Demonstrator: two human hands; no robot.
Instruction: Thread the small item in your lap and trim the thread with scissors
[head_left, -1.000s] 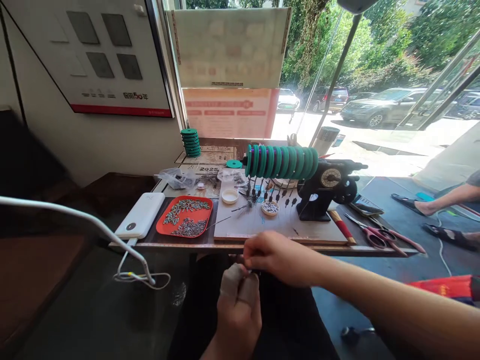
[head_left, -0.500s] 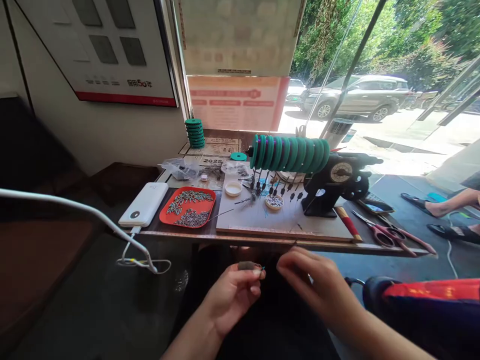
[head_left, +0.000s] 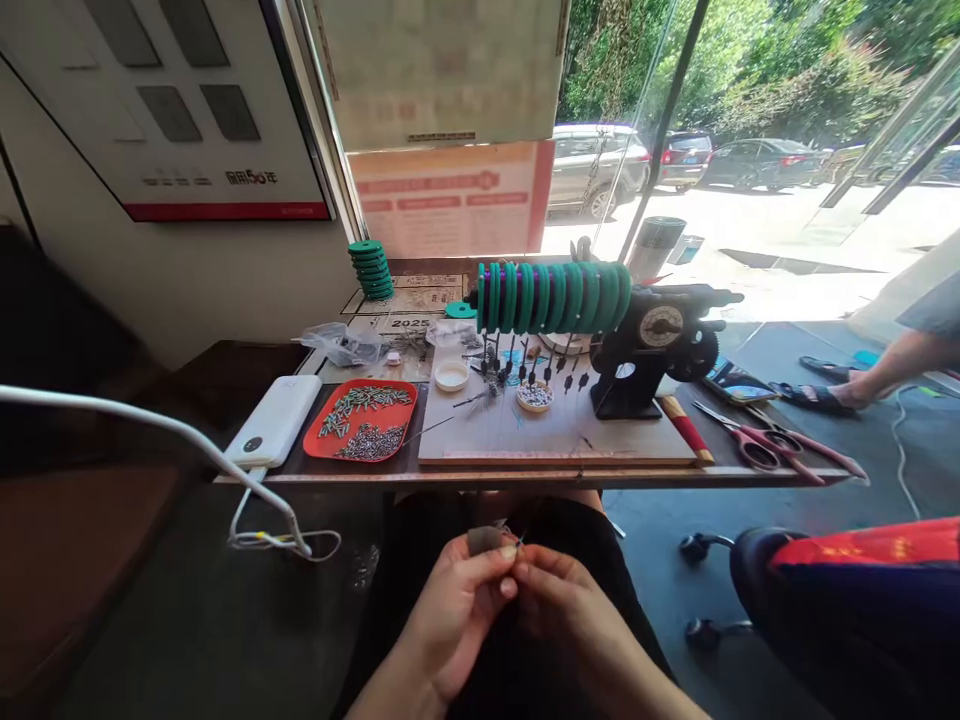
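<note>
Over the dark trousers, in front of the table edge, my left hand (head_left: 469,590) is pinched shut on a tiny piece of thin blue thread (head_left: 520,541). A grey-brown band (head_left: 484,541) sits around its index finger. My right hand (head_left: 559,600) meets it, fingertips closed against the left ones; what it pinches is hidden. On the table beyond stands a black winding machine (head_left: 637,350) with a row of green foam spools (head_left: 555,298) on its shaft. Below them hang several small dark weights. A small dish of beads (head_left: 535,398) sits beneath.
A red tray (head_left: 309,436) of small metal parts lies left, beside a white power bank (head_left: 277,420) with a cable. Another small dish (head_left: 451,376) is on the board (head_left: 495,440). Scissors (head_left: 757,440) lie right. Stacked green spools (head_left: 370,270) stand behind. A person's leg (head_left: 877,380) shows at right.
My right hand has moved left and down, from apart to fingertip contact with my left hand. The view has turned slightly right.
</note>
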